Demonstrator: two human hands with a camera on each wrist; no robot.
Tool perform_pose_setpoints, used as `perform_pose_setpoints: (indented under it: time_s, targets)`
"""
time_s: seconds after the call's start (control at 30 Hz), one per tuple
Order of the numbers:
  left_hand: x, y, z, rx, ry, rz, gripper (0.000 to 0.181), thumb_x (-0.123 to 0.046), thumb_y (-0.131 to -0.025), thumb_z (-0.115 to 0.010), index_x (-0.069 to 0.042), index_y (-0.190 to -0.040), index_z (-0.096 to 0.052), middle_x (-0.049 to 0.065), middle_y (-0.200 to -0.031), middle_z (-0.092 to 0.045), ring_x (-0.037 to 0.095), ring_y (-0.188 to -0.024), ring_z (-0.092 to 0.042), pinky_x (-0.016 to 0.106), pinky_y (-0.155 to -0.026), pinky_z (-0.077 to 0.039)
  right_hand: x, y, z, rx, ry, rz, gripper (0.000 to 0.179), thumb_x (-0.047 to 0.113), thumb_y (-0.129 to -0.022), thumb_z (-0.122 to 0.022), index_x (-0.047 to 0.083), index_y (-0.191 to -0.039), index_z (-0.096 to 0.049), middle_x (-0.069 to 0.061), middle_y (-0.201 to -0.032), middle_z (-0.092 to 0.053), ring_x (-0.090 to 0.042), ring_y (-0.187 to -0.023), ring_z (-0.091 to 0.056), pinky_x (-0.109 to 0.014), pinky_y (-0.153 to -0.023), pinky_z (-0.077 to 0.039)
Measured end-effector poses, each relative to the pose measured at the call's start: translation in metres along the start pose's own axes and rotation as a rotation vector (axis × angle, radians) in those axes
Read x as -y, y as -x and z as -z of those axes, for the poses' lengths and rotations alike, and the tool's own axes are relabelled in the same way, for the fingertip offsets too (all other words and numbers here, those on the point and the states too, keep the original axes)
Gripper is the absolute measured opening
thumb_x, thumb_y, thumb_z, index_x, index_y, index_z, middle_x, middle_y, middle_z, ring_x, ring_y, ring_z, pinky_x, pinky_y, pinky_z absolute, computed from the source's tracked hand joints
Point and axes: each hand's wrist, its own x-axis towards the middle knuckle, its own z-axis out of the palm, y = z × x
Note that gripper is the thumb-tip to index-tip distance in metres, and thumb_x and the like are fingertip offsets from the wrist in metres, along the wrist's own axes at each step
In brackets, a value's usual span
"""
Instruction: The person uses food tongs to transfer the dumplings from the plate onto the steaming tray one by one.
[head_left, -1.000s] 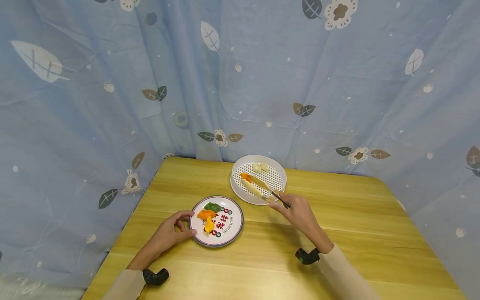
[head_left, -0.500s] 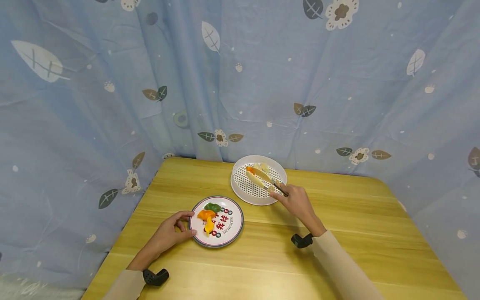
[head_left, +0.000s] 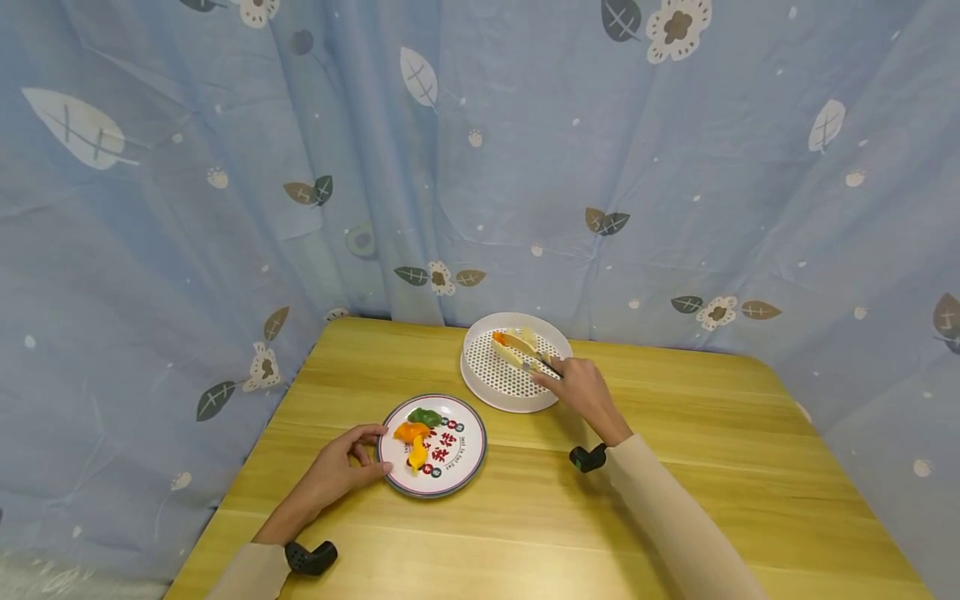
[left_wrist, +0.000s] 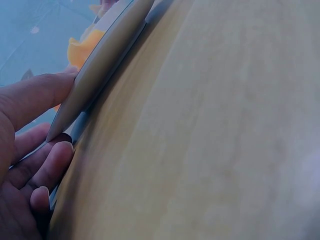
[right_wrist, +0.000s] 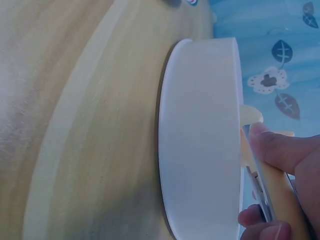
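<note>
My left hand (head_left: 337, 462) pinches the left rim of a white plate (head_left: 461, 458) with red lettering. In the left wrist view the thumb lies over the plate's (left_wrist: 97, 70) rim, with fingers below it. A green dumpling (head_left: 425, 417), an orange dumpling (head_left: 411, 432) and a yellow dumpling (head_left: 417, 454) lie on the plate. My right hand (head_left: 587, 387) holds tongs (head_left: 519, 344) over a white round steamer tray (head_left: 506, 403) with a perforated bottom. At the tongs' tips is a small orange piece (head_left: 498, 337). Pale dumplings (head_left: 530, 335) sit behind, partly hidden by the tongs.
A wooden table (head_left: 525, 525) carries the plate at front left and the steamer tray at the back. The tray's tall side wall (right_wrist: 200, 140) stands beside my right hand. A blue patterned curtain (head_left: 525, 167) hangs along the table's back and sides.
My right hand has moved the tongs and the orange piece toward the back right of the tray, nearer the pale dumplings. My left hand and the plate stay where they were.
</note>
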Motion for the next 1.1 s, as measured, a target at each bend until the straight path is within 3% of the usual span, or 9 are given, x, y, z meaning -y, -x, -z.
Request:
perform_pose_setpoints:
  time_s: [0.27,0.67,1.1]
  targets:
    - [0.001,0.000,0.000,-0.008,0.000,0.004,0.061,-0.032,-0.082,-0.090,-0.023,-0.135,-0.063,0.007,-0.115,-0.061,0.022,-0.085,-0.056,0.029,-0.076,-0.045,0.005,-0.010,-0.001,0.005,0.045,0.017,0.046,0.046,-0.095,-0.073,0.004,-0.116,-0.077,-0.005,-0.065,-0.048,-0.021,-0.060,-0.046,-0.034,-0.054,-0.037]
    - [-0.002,0.002,-0.001,-0.005,0.028,-0.002,0.061,-0.028,-0.082,-0.089,-0.019,-0.137,-0.063,0.008,-0.117,-0.061,0.022,-0.085,-0.053,0.029,-0.071,-0.043,0.004,-0.014,-0.009,0.042,0.072,-0.045,0.057,0.050,-0.093,-0.074,0.003,-0.127,-0.073,-0.007,-0.074,-0.056,-0.021,-0.064,-0.050,-0.033,-0.054,-0.039]
    - [0.002,-0.001,-0.002,-0.017,0.030,0.011,0.061,-0.023,-0.083,-0.089,-0.020,-0.138,-0.062,0.009,-0.117,-0.061,0.023,-0.086,-0.053,0.029,-0.074,-0.042,0.004,-0.006,-0.004,-0.026,0.000,-0.018,0.060,0.050,-0.090,-0.077,0.003,-0.127,-0.072,-0.006,-0.074,-0.057,-0.024,-0.066,-0.051,-0.037,-0.058,-0.041]
